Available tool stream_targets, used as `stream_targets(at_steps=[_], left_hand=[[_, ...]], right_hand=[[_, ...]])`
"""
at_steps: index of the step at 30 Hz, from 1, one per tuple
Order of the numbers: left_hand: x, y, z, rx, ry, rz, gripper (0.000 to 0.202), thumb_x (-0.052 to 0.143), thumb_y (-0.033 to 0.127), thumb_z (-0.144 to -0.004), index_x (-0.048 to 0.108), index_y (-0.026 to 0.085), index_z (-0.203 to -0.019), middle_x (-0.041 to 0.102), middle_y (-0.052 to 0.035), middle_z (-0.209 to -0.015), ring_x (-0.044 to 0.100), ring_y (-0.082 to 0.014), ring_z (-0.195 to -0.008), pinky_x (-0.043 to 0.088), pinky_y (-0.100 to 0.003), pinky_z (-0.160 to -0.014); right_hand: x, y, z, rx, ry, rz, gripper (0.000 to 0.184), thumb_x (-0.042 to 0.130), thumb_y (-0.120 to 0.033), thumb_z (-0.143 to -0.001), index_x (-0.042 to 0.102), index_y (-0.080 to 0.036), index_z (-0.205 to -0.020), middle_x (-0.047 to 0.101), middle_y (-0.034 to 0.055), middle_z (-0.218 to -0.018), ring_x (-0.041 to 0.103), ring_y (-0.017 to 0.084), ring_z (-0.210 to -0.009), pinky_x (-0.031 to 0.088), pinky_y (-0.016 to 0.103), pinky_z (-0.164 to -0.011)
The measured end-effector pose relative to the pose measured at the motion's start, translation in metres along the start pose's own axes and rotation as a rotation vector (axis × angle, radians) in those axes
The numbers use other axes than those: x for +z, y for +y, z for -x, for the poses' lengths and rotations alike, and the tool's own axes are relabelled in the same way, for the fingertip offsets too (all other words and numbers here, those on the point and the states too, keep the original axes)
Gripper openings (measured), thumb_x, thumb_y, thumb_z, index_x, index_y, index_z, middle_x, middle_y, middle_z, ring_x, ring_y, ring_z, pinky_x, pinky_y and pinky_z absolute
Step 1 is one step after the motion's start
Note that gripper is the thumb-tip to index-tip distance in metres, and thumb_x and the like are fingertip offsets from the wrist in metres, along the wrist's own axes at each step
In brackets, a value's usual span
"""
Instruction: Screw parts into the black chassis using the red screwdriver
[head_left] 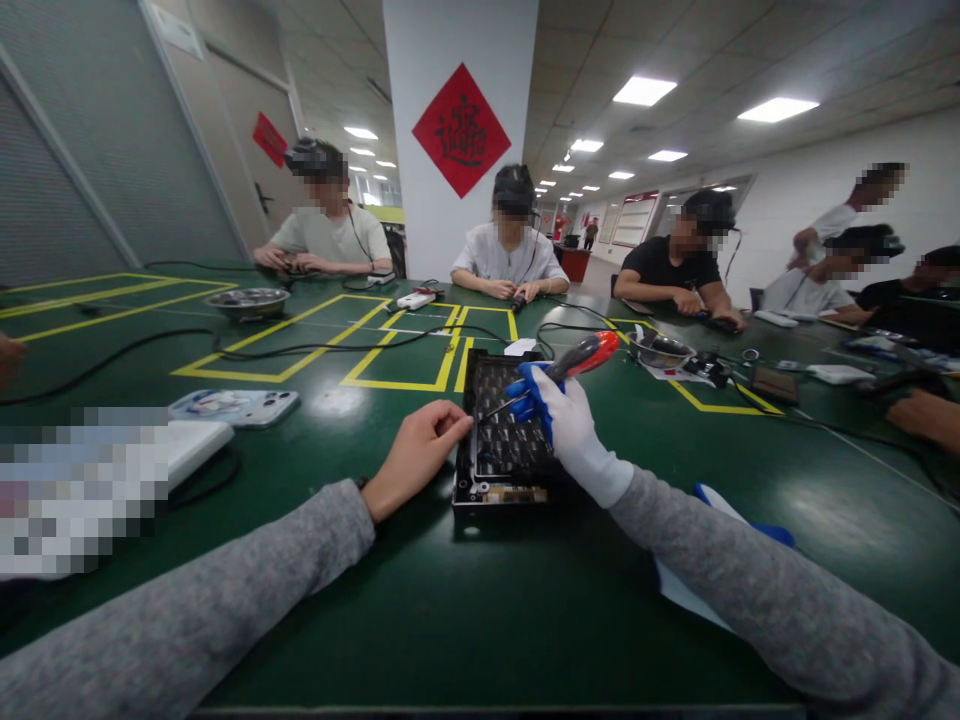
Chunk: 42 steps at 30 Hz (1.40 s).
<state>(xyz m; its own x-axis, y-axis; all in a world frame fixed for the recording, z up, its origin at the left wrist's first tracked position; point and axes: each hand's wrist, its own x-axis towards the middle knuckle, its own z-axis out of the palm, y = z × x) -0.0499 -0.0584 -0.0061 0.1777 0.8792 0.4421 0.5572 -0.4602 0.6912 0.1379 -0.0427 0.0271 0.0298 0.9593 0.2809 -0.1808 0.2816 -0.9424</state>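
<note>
A black metal device case [501, 445] with a perforated top lies on the green table [420, 600] in front of me. My right hand [562, 425], in a white glove with blue fingertips, is closed round a screwdriver [577, 360] with a red and black handle; its shaft points down-left onto the case top. My bare left hand [416, 450] is curled in a loose fist against the left edge of the case, and whether it holds anything is hidden.
A phone [234, 407] and a white box [191, 445] lie to my left. Black cables [300, 350] cross the yellow-taped table. Metal bowls [247, 302] [660, 350] stand further back. Several seated people work along the far side. A spare glove [720, 500] lies under my right forearm.
</note>
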Motion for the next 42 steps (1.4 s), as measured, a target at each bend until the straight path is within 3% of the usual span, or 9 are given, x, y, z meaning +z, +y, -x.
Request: stream_targets(at_steps=[3, 10, 21, 30, 36, 42], left_hand=[[0.001, -0.004, -0.002, -0.001, -0.008, -0.042, 0.028, 0.054, 0.04, -0.078, 0.065, 0.018, -0.092, 0.051, 0.0011, -0.066, 0.047, -0.0122, -0.061, 0.036, -0.024, -0.057], [0.0, 0.0, -0.002, 0.018, -0.064, 0.045, 0.035, 0.055, 0.042, -0.077, 0.064, 0.019, -0.102, 0.048, 0.0012, -0.069, 0.046, -0.0117, -0.062, 0.037, -0.024, -0.059], [0.002, -0.003, -0.002, -0.04, -0.061, 0.106, 0.031, 0.054, 0.045, -0.077, 0.063, 0.015, -0.077, 0.058, -0.0009, -0.069, 0.053, -0.0124, -0.064, 0.04, -0.024, -0.06], [-0.001, 0.001, -0.003, -0.03, -0.079, 0.136, 0.025, 0.049, 0.037, -0.081, 0.064, 0.018, -0.076, 0.064, -0.0014, -0.078, 0.058, -0.0149, -0.077, 0.042, -0.027, -0.072], [-0.002, -0.002, -0.005, -0.048, -0.042, 0.131, 0.024, 0.049, 0.035, -0.079, 0.064, 0.018, -0.073, 0.065, -0.0016, -0.077, 0.058, -0.0158, -0.077, 0.042, -0.028, -0.073], [-0.002, -0.002, -0.005, -0.058, -0.03, 0.097, 0.022, 0.049, 0.032, -0.077, 0.064, 0.017, -0.071, 0.065, -0.0016, -0.075, 0.058, -0.0155, -0.074, 0.042, -0.027, -0.071]], right_hand=[[-0.002, 0.002, -0.005, 0.03, 0.019, -0.144, 0.036, 0.058, -0.048, -0.073, 0.059, -0.015, -0.089, 0.064, 0.0013, -0.065, 0.055, 0.01, -0.048, 0.045, 0.022, -0.046], [0.001, -0.002, -0.001, 0.04, -0.026, -0.212, 0.034, 0.062, -0.042, -0.072, 0.06, -0.015, -0.092, 0.065, 0.0017, -0.066, 0.057, 0.01, -0.048, 0.047, 0.021, -0.047], [0.002, -0.003, 0.002, -0.059, -0.008, -0.141, 0.035, 0.058, -0.045, -0.074, 0.061, -0.016, -0.093, 0.065, 0.0008, -0.066, 0.054, 0.009, -0.047, 0.046, 0.021, -0.046], [0.005, -0.008, 0.011, -0.093, -0.06, -0.112, 0.032, 0.058, -0.043, -0.076, 0.06, -0.017, -0.094, 0.064, 0.0008, -0.067, 0.057, 0.009, -0.053, 0.047, 0.022, -0.051], [0.003, -0.01, 0.012, -0.133, -0.052, -0.127, 0.029, 0.056, -0.041, -0.078, 0.059, -0.017, -0.094, 0.064, 0.0004, -0.068, 0.057, 0.009, -0.055, 0.048, 0.022, -0.054], [0.002, -0.012, 0.015, -0.108, -0.13, -0.096, 0.03, 0.055, -0.042, -0.078, 0.059, -0.017, -0.094, 0.064, 0.0005, -0.07, 0.057, 0.009, -0.054, 0.048, 0.023, -0.054]])
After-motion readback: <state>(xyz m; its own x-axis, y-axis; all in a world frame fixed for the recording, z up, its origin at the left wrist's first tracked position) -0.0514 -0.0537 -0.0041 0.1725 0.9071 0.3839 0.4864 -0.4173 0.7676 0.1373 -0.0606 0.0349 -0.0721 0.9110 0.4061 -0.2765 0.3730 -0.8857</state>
